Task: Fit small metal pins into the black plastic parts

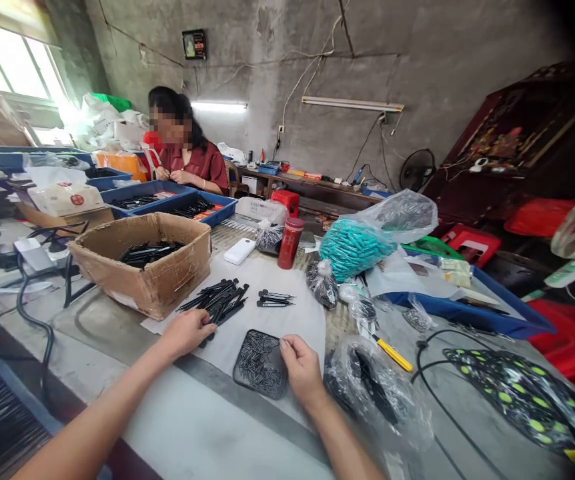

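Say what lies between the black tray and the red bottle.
A small group of slim black pieces on the white sheet, as the head view shows.

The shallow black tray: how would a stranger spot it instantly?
Beside the open brown cardboard box lies a white sheet. On its near part, the right hand holds the shallow black tray. Unlike the pile of long black pieces nearby, it contains small grey pins.

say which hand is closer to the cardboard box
Left: the left hand is just in front of the cardboard box; the right hand is farther, at the black tray.
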The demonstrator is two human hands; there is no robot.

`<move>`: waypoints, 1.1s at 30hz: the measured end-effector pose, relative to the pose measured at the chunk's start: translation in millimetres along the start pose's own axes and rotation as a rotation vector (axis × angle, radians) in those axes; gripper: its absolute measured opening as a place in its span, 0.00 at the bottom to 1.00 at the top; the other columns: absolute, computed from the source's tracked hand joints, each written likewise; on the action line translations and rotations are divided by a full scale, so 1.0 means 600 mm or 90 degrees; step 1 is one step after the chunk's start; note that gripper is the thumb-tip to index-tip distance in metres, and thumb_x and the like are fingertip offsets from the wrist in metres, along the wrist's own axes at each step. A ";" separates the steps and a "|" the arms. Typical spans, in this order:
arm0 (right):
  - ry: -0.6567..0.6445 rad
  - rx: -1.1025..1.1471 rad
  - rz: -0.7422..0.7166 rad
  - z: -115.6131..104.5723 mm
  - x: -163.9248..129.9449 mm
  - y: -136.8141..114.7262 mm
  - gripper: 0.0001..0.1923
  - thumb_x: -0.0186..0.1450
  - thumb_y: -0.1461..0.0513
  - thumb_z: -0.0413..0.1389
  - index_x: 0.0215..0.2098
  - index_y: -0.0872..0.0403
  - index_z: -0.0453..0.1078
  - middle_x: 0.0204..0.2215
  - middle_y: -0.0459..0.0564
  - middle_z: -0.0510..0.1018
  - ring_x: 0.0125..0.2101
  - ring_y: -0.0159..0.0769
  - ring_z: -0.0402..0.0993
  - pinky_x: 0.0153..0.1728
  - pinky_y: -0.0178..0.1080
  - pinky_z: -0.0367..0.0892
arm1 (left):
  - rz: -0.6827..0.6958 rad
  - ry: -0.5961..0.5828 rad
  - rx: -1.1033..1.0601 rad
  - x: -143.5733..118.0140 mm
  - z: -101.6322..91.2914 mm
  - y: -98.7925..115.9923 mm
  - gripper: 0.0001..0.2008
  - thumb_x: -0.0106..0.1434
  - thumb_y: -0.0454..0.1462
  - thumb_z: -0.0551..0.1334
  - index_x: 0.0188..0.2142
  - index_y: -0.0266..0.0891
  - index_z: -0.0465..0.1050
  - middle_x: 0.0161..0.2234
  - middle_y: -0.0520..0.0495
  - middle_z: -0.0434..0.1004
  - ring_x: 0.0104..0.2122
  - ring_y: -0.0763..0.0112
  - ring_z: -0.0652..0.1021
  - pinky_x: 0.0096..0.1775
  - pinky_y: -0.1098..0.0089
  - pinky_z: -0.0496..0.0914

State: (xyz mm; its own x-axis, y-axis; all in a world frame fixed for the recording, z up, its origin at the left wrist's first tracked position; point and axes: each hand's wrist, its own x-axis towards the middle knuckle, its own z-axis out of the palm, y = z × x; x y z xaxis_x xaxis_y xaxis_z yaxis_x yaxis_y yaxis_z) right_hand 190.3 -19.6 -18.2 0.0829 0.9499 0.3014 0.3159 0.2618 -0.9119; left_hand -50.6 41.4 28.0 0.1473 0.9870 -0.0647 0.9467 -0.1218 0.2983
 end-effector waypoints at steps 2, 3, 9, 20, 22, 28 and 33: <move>-0.003 -0.005 0.002 0.000 -0.001 0.000 0.13 0.60 0.55 0.47 0.24 0.56 0.63 0.17 0.41 0.59 0.20 0.27 0.54 0.22 0.31 0.53 | -0.056 -0.010 -0.004 0.000 0.005 0.009 0.10 0.53 0.44 0.55 0.26 0.40 0.68 0.27 0.48 0.73 0.31 0.64 0.72 0.27 0.72 0.59; -0.005 -0.007 0.004 0.000 -0.002 0.000 0.14 0.60 0.55 0.47 0.24 0.56 0.63 0.17 0.41 0.59 0.20 0.27 0.54 0.22 0.31 0.53 | -0.077 -0.010 -0.007 0.002 0.007 0.012 0.10 0.52 0.43 0.55 0.26 0.40 0.68 0.27 0.47 0.73 0.32 0.63 0.72 0.27 0.71 0.59; -0.004 -0.015 0.002 -0.002 -0.003 -0.001 0.14 0.59 0.55 0.47 0.24 0.56 0.64 0.16 0.41 0.58 0.20 0.27 0.54 0.22 0.31 0.53 | -0.132 -0.001 -0.033 0.007 0.014 0.017 0.07 0.51 0.40 0.54 0.26 0.39 0.67 0.24 0.47 0.72 0.29 0.64 0.73 0.25 0.72 0.58; -0.012 -0.098 -0.011 -0.010 0.015 -0.006 0.10 0.59 0.60 0.47 0.26 0.56 0.66 0.19 0.44 0.66 0.23 0.30 0.61 0.25 0.32 0.57 | -0.049 0.055 -0.222 -0.025 0.001 0.031 0.14 0.52 0.40 0.52 0.35 0.37 0.70 0.20 0.54 0.68 0.21 0.72 0.69 0.25 0.74 0.60; -0.031 -0.160 -0.028 -0.011 0.019 -0.014 0.08 0.58 0.63 0.47 0.26 0.56 0.67 0.22 0.46 0.69 0.26 0.31 0.64 0.28 0.33 0.58 | -0.018 0.041 -0.317 -0.022 0.009 0.044 0.17 0.51 0.42 0.53 0.38 0.36 0.70 0.20 0.54 0.67 0.20 0.73 0.68 0.23 0.74 0.60; -0.129 -0.388 -0.071 -0.008 0.020 -0.022 0.08 0.57 0.68 0.49 0.29 0.55 0.70 0.27 0.48 0.70 0.33 0.34 0.64 0.35 0.34 0.58 | 0.053 0.019 -0.521 -0.001 0.046 0.085 0.18 0.49 0.43 0.56 0.35 0.33 0.70 0.17 0.55 0.64 0.17 0.76 0.64 0.19 0.76 0.58; -0.209 -0.544 -0.105 -0.003 0.016 -0.025 0.07 0.59 0.66 0.51 0.33 0.52 0.70 0.31 0.48 0.70 0.36 0.36 0.62 0.35 0.37 0.54 | 0.078 -0.011 -0.617 -0.003 0.070 0.089 0.16 0.49 0.44 0.58 0.33 0.34 0.69 0.18 0.56 0.64 0.18 0.76 0.65 0.21 0.75 0.59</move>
State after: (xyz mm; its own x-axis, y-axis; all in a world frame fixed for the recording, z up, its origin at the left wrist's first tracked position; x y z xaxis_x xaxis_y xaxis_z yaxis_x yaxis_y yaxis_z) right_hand 187.8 -14.7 -0.9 -0.2561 0.9465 0.1963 0.8996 0.3077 -0.3100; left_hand 11.6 28.8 4.1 0.2399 0.9708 0.0070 0.2804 -0.0762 0.9569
